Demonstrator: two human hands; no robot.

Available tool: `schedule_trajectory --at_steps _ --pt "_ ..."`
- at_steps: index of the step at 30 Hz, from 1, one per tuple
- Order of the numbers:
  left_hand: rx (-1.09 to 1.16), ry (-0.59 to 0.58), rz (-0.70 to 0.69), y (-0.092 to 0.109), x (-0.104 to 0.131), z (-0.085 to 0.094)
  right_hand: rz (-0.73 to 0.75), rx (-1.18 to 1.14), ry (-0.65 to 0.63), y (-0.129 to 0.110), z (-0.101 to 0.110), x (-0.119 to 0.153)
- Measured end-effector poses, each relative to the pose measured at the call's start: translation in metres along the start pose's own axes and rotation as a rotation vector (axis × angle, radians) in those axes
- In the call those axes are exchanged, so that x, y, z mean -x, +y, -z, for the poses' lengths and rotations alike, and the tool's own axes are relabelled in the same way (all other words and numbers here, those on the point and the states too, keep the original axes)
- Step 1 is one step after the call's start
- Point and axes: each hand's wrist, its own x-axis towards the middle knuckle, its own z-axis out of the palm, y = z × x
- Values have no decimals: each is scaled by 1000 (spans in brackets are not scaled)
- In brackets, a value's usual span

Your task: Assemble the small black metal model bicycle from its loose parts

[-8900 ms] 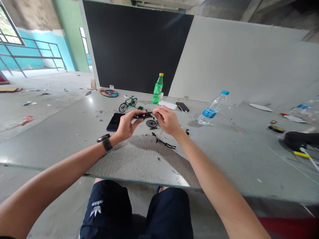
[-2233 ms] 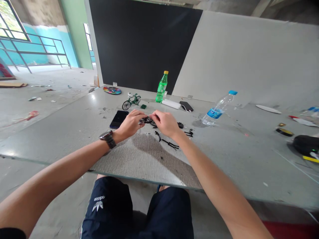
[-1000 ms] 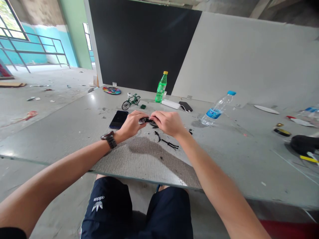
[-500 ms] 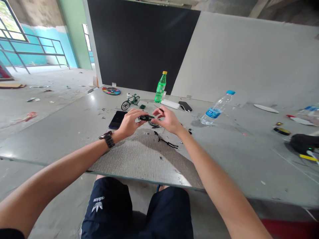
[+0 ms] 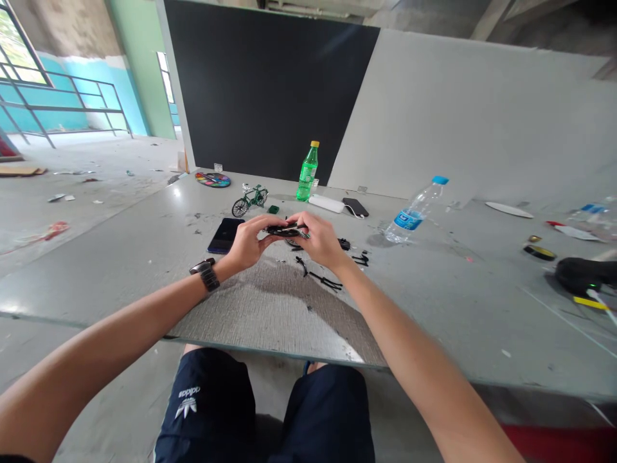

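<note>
My left hand (image 5: 250,242) grips one side of a small black wheel-like part (image 5: 284,230), held just above the table. On its other side my right hand (image 5: 318,238) is closed, with a thin dark piece between the fingers and the part. The fingers hide much of both. Under the hands a spoked wheel (image 5: 292,242) shows in part on the table. Nearer me lie slim black parts (image 5: 326,281), and more small black pieces (image 5: 360,259) are right of my right hand. A small green model bicycle (image 5: 249,200) stands behind my left hand.
A phone (image 5: 225,235) lies beside my left hand. Behind are a green bottle (image 5: 307,172), a white power bank (image 5: 326,204) and a paint palette (image 5: 213,180). A clear bottle (image 5: 409,218) leans at the right, with black tape (image 5: 538,252) farther right.
My right hand has closed in on the black part, bringing the thin dark piece against it. My left hand keeps its hold. The view has shifted slightly.
</note>
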Motion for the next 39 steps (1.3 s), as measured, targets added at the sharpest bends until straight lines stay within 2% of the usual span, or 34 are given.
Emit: schedule_trajectory --at_steps 11,16,23,31,36,39 --pt "-3 13 9 2 -1 4 -54 -84 65 -9 -1 1" --pt "1 54 -11 2 -1 3 -33 -100 130 -11 -3 0" --pt "16 95 68 4 3 1 -7 -87 158 -12 -5 2" --pt "25 86 49 4 1 4 -7 -89 136 -19 -2 1" --pt "5 73 43 5 1 5 3 -80 167 -17 -3 1" --pt "9 50 -2 5 0 5 59 -105 227 -15 -5 0"
